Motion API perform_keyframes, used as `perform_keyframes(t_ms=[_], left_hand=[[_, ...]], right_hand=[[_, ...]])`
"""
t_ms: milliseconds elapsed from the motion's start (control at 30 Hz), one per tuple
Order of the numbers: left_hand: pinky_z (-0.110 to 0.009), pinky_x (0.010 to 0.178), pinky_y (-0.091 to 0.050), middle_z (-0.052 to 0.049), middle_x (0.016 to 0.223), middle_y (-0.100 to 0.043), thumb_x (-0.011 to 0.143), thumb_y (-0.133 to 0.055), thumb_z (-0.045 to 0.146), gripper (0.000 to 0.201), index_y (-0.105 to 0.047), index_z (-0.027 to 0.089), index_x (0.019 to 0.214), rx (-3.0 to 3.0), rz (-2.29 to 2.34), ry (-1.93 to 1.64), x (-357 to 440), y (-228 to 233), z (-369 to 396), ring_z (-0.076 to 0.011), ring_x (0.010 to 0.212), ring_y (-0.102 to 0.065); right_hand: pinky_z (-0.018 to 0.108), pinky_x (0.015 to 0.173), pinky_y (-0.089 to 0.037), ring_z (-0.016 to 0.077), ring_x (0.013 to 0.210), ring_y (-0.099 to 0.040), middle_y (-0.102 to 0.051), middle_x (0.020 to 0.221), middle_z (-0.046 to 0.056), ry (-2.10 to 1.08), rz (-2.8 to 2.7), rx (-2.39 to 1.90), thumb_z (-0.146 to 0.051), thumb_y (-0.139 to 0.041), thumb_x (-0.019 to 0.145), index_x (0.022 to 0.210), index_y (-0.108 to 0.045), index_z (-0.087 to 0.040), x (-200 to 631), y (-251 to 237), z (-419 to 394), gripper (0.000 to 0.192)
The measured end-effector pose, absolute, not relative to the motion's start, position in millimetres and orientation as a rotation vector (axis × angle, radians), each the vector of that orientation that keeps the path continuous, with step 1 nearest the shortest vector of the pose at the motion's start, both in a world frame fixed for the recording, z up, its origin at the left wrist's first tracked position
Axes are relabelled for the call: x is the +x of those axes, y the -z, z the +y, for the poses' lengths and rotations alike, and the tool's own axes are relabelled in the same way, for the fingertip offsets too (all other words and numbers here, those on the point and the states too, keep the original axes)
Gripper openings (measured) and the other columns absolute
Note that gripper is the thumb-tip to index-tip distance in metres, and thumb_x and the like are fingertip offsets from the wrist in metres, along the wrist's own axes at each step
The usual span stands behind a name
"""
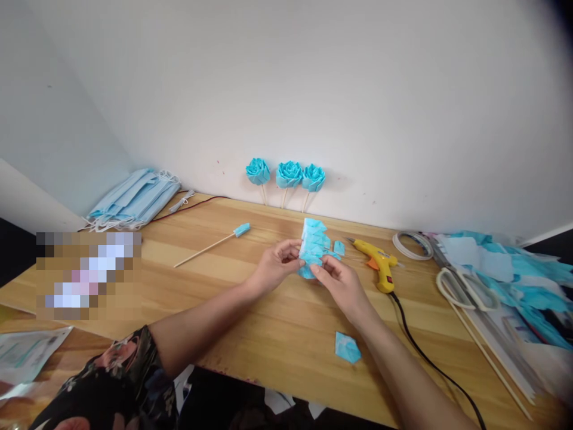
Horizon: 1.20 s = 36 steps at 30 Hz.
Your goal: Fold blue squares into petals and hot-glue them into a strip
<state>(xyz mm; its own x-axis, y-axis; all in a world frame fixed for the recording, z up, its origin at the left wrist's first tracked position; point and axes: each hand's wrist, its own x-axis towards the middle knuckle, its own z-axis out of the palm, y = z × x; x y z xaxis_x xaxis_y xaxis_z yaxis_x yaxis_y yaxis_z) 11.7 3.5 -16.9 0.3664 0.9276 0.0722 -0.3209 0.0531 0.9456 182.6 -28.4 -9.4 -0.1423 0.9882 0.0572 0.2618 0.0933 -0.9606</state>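
Note:
Between my two hands is a strip of overlapping blue fabric petals [314,237], held upright above the table. My left hand [281,263] pinches its left edge, while my right hand [341,283] grips its lower right side with thumb and fingers. Just right of the strip lies a small blue petal piece [339,248]. Another blue petal piece [347,347] rests nearer the front edge. To the left, a thin wooden stick [203,249] lies on the table with a blue wrapped tip [242,229].
Three blue fabric roses [289,174] on sticks lean against the wall. A yellow glue gun [379,263] with a black cord lies at right, beside a tape roll [412,245], scissors [465,289] and blue fabric scraps [532,275]. Face masks [136,196] are stacked at back left.

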Motion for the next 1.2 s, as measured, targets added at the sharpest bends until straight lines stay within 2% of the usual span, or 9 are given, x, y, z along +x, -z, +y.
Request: perform_keyframes(t_ms=[100, 267, 500, 600, 700, 867, 1067, 1200], left_hand=[[-0.028, 0.073, -0.047, -0.002, 0.079, -0.065, 0.066, -0.077, 0.028, 0.049, -0.061, 0.015, 0.110, 1.156, 0.687, -1.068, 13.3, 17.2, 2.7, -0.0129, 0.073, -0.060], [-0.026, 0.071, -0.045, -0.001, 0.079, -0.063, 0.069, -0.074, 0.027, 0.046, -0.059, 0.014, 0.111, 1.219, 0.687, -1.024, 14.1, 15.8, 0.8, -0.0124, 0.073, -0.058], [-0.023, 0.066, -0.041, -0.001, 0.077, -0.061, 0.068, -0.073, 0.025, 0.035, -0.059, 0.014, 0.099, 1.298, 0.699, -0.976, 15.0, 15.5, -0.5, -0.0101, 0.069, -0.054], [-0.024, 0.067, -0.043, -0.001, 0.077, -0.061, 0.068, -0.074, 0.027, 0.033, -0.057, 0.015, 0.094, 1.206, 0.664, -0.994, 13.9, 15.0, 1.8, -0.0107, 0.070, -0.056], [-0.024, 0.065, -0.043, -0.001, 0.079, -0.062, 0.068, -0.075, 0.029, 0.037, -0.055, 0.015, 0.097, 1.111, 0.638, -1.050, 11.3, 14.6, 5.1, -0.0112, 0.071, -0.057], [-0.024, 0.065, -0.043, -0.001, 0.081, -0.063, 0.069, -0.075, 0.029, 0.041, -0.054, 0.016, 0.100, 1.058, 0.628, -1.099, 9.8, 12.7, 6.1, -0.0123, 0.073, -0.058], [-0.025, 0.066, -0.044, -0.002, 0.081, -0.063, 0.072, -0.073, 0.031, 0.040, -0.054, 0.016, 0.104, 1.084, 0.633, -1.079, 11.0, 12.1, 4.0, -0.0117, 0.071, -0.057], [-0.027, 0.071, -0.045, -0.004, 0.086, -0.064, 0.073, -0.072, 0.032, 0.042, -0.054, 0.016, 0.108, 1.118, 0.625, -1.022, 10.1, 11.6, 3.8, -0.0140, 0.077, -0.059]], right_hand=[[0.028, 0.066, -0.046, 0.0163, 0.072, -0.057, -0.059, 0.075, 0.000, -1.105, -1.543, -1.293, -0.042, -0.062, 0.080, 0.080, -0.057, -0.020, 182.5, 13.7, -28.2, 0.022], [0.029, 0.066, -0.047, 0.0177, 0.072, -0.058, -0.059, 0.069, 0.000, -1.064, -1.574, -1.321, -0.039, -0.059, 0.081, 0.073, -0.056, -0.020, 182.8, 12.8, -29.4, 0.021], [0.031, 0.064, -0.047, 0.0185, 0.067, -0.057, -0.064, 0.072, 0.003, -0.914, -1.654, -1.470, -0.035, -0.059, 0.075, 0.077, -0.062, -0.018, 180.7, 11.5, -29.9, 0.017], [0.029, 0.063, -0.046, 0.0169, 0.066, -0.056, -0.062, 0.071, 0.001, -0.971, -1.640, -1.400, -0.039, -0.057, 0.080, 0.075, -0.060, -0.019, 181.3, 7.2, -30.2, 0.020], [0.030, 0.067, -0.047, 0.0179, 0.070, -0.058, -0.062, 0.072, 0.002, -1.097, -1.579, -1.299, -0.047, -0.051, 0.085, 0.074, -0.060, -0.020, 183.9, 1.1, -31.4, 0.030], [0.031, 0.070, -0.048, 0.0190, 0.072, -0.060, -0.067, 0.075, 0.004, -1.189, -1.519, -1.298, -0.048, -0.054, 0.084, 0.085, -0.065, -0.020, 185.3, -1.5, -32.5, 0.030], [0.029, 0.062, -0.043, 0.0161, 0.062, -0.056, -0.063, 0.065, 0.001, -1.110, -1.587, -1.387, -0.038, -0.060, 0.079, 0.066, -0.060, -0.020, 182.9, -1.2, -32.5, 0.023], [0.028, 0.062, -0.043, 0.0154, 0.062, -0.056, -0.063, 0.064, 0.001, -1.082, -1.524, -1.396, -0.037, -0.059, 0.079, 0.065, -0.058, -0.020, 184.5, -2.6, -32.2, 0.021]])
